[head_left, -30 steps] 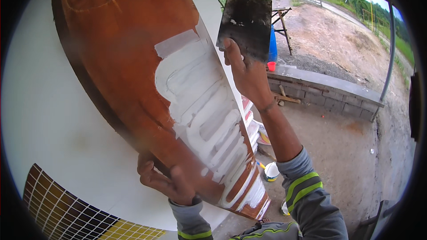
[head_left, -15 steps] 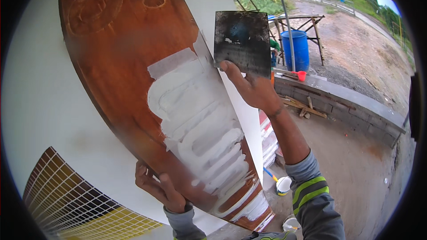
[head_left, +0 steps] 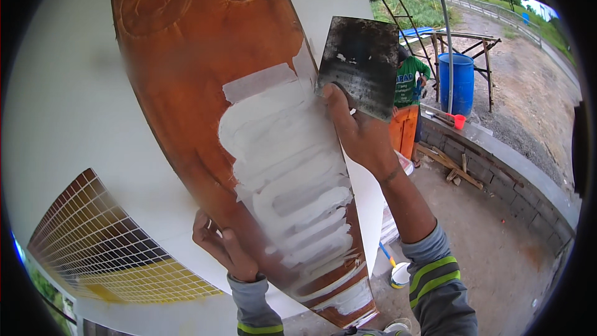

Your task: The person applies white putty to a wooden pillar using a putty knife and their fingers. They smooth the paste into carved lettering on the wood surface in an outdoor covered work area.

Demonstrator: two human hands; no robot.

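Note:
A long brown panel (head_left: 180, 87) with a rounded outline and curved grooves near its top fills the middle of the view. Thick white paste (head_left: 286, 143) lies over its lower right part, with streaks and ridges toward the bottom. My right hand (head_left: 364, 137) grips a dark, flat rectangular spreader plate (head_left: 360, 62) by its lower edge, thumb across the face. The plate is smudged with pale paste and stands tilted beside the panel's right edge. My left hand (head_left: 227, 249) is at the panel's lower left edge, fingers bent and thumb apart, with nothing visible in it.
A white surface (head_left: 68, 106) lies behind the panel, with a white grid over brown and yellow (head_left: 124, 242) at lower left. At right are a person in green and orange (head_left: 407, 99), a blue barrel (head_left: 456, 84), a low block wall (head_left: 497, 177) and a white bucket (head_left: 401, 275).
My view has shifted, bringing the person at right into sight. The spreader plate has tilted slightly clockwise in my right hand. The upper paste looks smoother. My left hand stays by the panel's edge.

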